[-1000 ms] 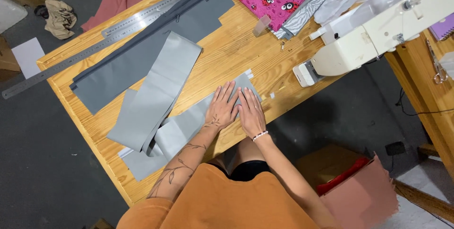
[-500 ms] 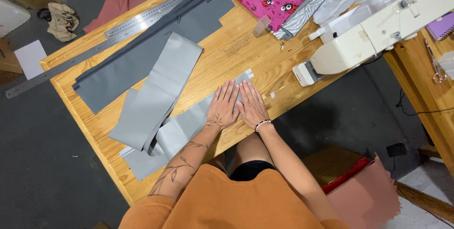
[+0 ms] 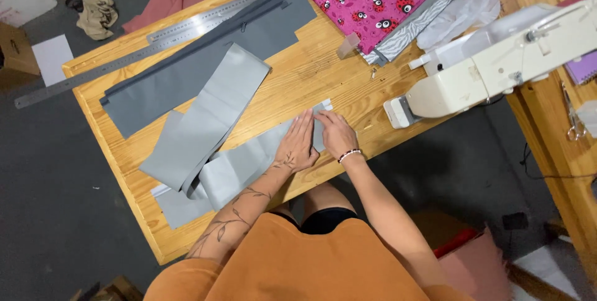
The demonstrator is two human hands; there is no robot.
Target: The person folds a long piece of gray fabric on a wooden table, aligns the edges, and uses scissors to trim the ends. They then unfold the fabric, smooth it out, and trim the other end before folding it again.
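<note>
Both my left hand (image 3: 299, 144) and right hand (image 3: 336, 134) lie flat, fingers stretched, gripping nothing, on the grey strip (image 3: 249, 163) near the sewing machine (image 3: 491, 64); I should press evenly, keeping edges aligned.

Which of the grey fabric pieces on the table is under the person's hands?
The light grey strip along the near table edge: both hands press its right end. The dark grey piece by the ruler lies untouched.

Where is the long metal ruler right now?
In the head view, the metal ruler lies along the far edge of the wooden table, toward the person's left, just beyond the dark grey fabric and far from both hands.
</note>
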